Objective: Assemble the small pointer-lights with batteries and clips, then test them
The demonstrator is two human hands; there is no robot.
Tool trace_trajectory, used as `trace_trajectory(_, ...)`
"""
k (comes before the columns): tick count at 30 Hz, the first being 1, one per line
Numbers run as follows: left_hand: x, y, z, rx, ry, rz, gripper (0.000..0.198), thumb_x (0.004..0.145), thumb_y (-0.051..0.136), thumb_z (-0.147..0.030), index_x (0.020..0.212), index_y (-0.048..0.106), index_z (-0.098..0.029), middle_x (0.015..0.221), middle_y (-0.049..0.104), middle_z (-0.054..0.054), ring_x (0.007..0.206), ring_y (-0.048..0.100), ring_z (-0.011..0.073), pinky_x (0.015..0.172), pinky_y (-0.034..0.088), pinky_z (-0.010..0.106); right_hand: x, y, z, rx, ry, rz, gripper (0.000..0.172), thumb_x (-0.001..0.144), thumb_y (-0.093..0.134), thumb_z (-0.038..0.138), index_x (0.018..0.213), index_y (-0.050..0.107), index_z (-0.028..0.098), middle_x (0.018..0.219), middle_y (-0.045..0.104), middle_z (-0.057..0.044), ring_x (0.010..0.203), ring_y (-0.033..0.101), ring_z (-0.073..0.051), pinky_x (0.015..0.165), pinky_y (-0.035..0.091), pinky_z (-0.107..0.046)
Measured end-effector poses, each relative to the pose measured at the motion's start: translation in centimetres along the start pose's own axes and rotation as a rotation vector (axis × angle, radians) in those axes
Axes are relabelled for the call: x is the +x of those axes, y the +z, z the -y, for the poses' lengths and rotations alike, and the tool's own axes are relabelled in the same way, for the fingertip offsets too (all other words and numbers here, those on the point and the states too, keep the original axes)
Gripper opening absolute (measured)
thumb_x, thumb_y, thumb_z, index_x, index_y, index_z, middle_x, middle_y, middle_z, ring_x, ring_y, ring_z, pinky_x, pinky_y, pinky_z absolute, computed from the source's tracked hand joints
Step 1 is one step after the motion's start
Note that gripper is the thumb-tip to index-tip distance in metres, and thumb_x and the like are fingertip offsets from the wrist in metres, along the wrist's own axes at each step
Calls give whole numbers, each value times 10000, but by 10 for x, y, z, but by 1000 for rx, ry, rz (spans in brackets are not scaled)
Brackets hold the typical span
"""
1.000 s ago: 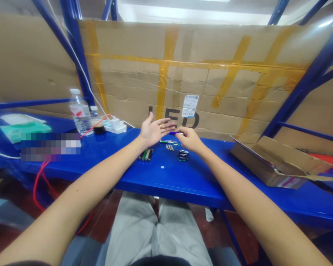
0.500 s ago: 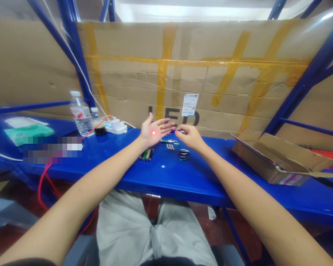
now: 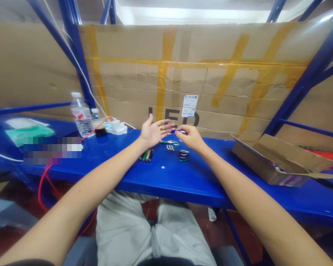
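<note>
My right hand is closed round a slim purple laser pointer, whose tip points at my left hand. My left hand is held open with its palm turned up and fingers stretched towards the pointer; no red dot shows on it. Beneath the hands, several green and purple metallic pen-like tubes lie on the blue table. Small silver button cells sit in a cluster in front of them. Dark and green cylinders lie side by side below my left wrist. Several carabiner clips are stacked near my right wrist.
An open cardboard box stands at the right. On the left are a water bottle, a small bottle of dark liquid, a white power strip and a green packet. A large taped carton stands behind the table.
The red light spot on my left palm has gone out. Both hands and the laser pointer stay in nearly the same place.
</note>
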State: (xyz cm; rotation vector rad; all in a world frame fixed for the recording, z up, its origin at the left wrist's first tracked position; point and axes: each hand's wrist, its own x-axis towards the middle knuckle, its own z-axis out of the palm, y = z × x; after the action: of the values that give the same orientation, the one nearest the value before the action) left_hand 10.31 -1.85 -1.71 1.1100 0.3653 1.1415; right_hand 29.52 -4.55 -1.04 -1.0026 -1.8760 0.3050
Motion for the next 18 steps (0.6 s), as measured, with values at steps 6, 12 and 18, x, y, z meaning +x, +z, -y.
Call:
trace_trajectory(6,0,2,-2,26,5,-8,802,861,329,-773,1185,659,-118,1231,690,220,1233,601,371,972,497,494,0,0,-3,-27,-22,18,209,761,568,336,708,643,147,574,558,4,570,452,-130,580,353,-271)
trace_trajectory(12,10,-5,12,390,112,-74,435,837,625,-549,1004,690,-152,999,740,144,933,689,264,836,512,395,3,4,-11,-44,-4,29,204,793,559,320,787,665,146,691,643,-29,644,525,-159,636,399,-285)
trace_trajectory(18,15,-22,21,916,218,41,231,761,732,-378,835,703,-161,718,668,47,690,589,178,718,459,349,9,9,-32,-107,11,152,159,804,537,211,868,665,144,865,701,-64,812,604,-193,744,437,-298)
